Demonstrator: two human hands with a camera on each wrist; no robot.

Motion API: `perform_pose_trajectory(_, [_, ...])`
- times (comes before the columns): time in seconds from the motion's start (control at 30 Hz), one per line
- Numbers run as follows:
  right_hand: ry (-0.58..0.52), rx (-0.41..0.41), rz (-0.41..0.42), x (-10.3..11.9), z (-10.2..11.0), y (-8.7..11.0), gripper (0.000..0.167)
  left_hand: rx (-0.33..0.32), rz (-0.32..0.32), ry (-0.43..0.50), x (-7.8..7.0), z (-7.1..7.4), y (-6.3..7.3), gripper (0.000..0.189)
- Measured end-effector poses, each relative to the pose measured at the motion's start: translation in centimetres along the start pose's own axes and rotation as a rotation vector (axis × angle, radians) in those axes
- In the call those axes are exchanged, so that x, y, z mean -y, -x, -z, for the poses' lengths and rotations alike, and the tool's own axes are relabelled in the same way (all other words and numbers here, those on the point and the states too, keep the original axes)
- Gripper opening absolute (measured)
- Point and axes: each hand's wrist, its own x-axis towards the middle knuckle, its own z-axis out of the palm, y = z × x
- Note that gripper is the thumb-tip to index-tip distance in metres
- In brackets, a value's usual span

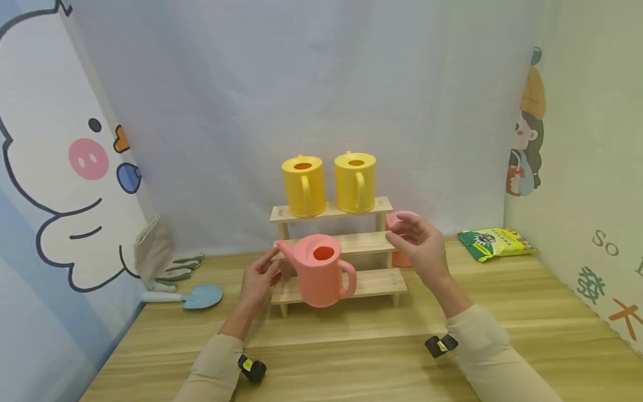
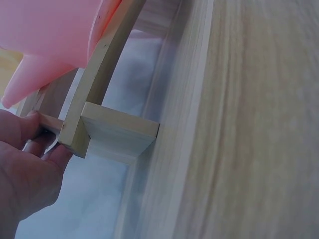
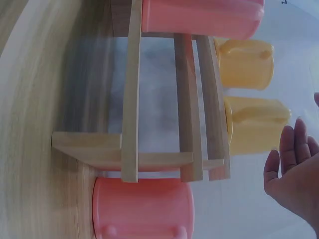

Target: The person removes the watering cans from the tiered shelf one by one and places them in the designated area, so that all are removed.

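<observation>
A three-step wooden stand (image 1: pixel 369 283) is on the table. My left hand (image 1: pixel 258 279) is at its left end; in the left wrist view the thumb and fingers pinch the wooden side piece (image 2: pixel 51 123). On the lowest step sits a pink watering can (image 1: pixel 321 279), spout to the left, handle to the right. Two yellow watering cans (image 1: pixel 304 190) stand on the top step. My right hand (image 1: pixel 422 248) is raised by the stand's right end, fingers loosely bent, holding nothing. Partly hidden behind it is another pink watering can (image 3: pixel 143 206), beside the stand.
At the left lie a light-blue hand trowel (image 1: pixel 202 296) and a pair of gloves (image 1: pixel 153 251) against the printed side wall. A green and yellow packet (image 1: pixel 497 243) rests at the back right. A pale curtain (image 1: pixel 241 111) hangs behind the stand.
</observation>
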Motion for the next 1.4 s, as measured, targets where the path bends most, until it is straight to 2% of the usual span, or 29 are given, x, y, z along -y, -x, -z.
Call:
perform_pose_trajectory(0.17, [-0.026,0.086,0.015,0.6,-1.7,0.5,0.040,-0.007,0.004,-0.002,-0.2,0.0,-0.1,0.041])
perform_pose_trajectory(0.37, [-0.010,0.155,0.020,0.0,-3.0,1.0,0.041,-0.012,-0.013,0.006,-0.1,0.1,-0.1,0.040])
perform_pose_trajectory(0.53, [-0.043,0.211,-0.055,-0.4,-3.8,1.8,0.046,-0.010,-0.018,0.016,0.0,0.0,0.0,0.040])
perform_pose_trajectory(0.7, [-0.011,0.251,-0.125,-0.8,-4.5,2.6,0.052,-0.011,0.001,0.011,0.2,0.0,0.1,0.040])
perform_pose_trajectory(0.9, [0.013,0.298,-0.162,-1.1,-5.3,3.1,0.058,-0.018,0.006,0.006,0.3,-0.1,0.0,0.040])
perform_pose_trajectory(1.1, [0.026,0.317,-0.159,-1.3,-5.8,3.6,0.055,-0.010,-0.002,0.013,0.1,-0.1,0.1,0.040])
perform_pose_trajectory(1.4, [0.017,0.299,-0.123,-1.3,-6.6,4.0,0.042,-0.006,-0.002,0.027,-0.1,-0.1,0.2,0.040])
